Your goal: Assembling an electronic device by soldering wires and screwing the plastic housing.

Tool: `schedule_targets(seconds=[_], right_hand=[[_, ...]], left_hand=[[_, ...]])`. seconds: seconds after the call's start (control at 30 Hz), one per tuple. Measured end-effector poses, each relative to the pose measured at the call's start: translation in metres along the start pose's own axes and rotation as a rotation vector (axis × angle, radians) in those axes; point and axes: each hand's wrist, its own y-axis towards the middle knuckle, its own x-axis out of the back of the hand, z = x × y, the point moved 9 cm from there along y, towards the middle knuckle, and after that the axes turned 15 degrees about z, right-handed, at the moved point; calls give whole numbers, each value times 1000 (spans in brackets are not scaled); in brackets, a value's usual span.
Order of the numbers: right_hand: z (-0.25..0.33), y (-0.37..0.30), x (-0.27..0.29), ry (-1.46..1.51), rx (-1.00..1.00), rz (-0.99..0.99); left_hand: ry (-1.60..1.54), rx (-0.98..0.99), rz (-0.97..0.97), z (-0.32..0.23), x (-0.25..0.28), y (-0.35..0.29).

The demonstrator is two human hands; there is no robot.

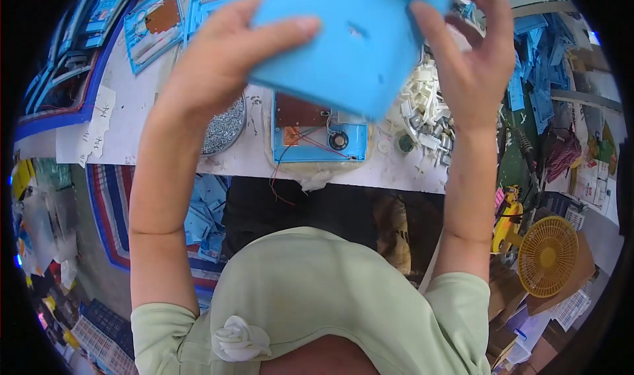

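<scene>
A flat blue plastic cover (337, 48) is tilted and slightly blurred above the table. My left hand (218, 61) grips its left side, thumb across the face and fingers hidden behind. My right hand (472, 54) is at its right edge, thumb against the plastic and the other fingers curled apart, partly out of sight. Below the cover lies an open blue casing (304, 151) on a pale pad. It contains a brown circuit board (294, 111), a small round black speaker (339, 140) and thin wires. Some red wires (281, 193) hang over the table edge.
A round container of small metal screws (224, 130) is beside my left forearm. White and metal parts (426, 104) are heaped at right. More blue casings (155, 28) lie at far left, blue pieces (538, 77) at far right. A yellow fan (548, 256) stands low on the right.
</scene>
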Motion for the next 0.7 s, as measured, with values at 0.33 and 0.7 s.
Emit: schedule_targets(seconds=[0.33,0.7], right_hand=[[-9,-89,-70,874,-543,129],[-61,-220,34,854,-570,-442]], left_hand=[[240,-1,-180,46,-11,-34],[1008,-254,197,49,-107,-23]])
